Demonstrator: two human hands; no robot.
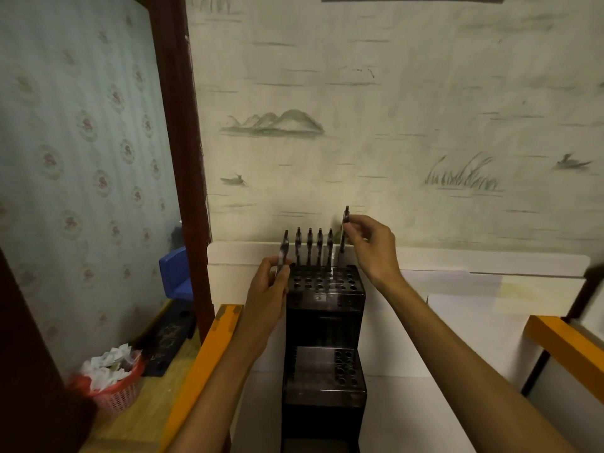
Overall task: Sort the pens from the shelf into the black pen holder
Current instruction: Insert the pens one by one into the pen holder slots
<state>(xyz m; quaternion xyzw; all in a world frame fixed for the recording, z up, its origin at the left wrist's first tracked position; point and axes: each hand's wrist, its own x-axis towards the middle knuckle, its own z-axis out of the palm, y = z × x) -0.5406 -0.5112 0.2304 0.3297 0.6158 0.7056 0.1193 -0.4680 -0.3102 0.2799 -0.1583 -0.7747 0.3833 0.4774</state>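
Observation:
A black stepped pen holder [325, 308] with rows of round holes stands on a white surface against the wall. Several dark pens [313, 248] stand upright in its back row. My left hand [266, 292] is at the holder's left top corner, pinching a dark pen [283, 251] upright. My right hand [372, 246] is at the right end of the back row, gripping another dark pen [344, 223] by its upper part, held higher than the standing ones; its tip points down at the holder's back right corner.
Orange rails [209, 351] [568, 344] flank the white surface [441, 322]. On the left, lower down, a wooden ledge carries a red basket of white scraps [109, 377], a black flat item [170, 335] and a blue plastic block [175, 273]. A dark red post [186, 158] rises beside them.

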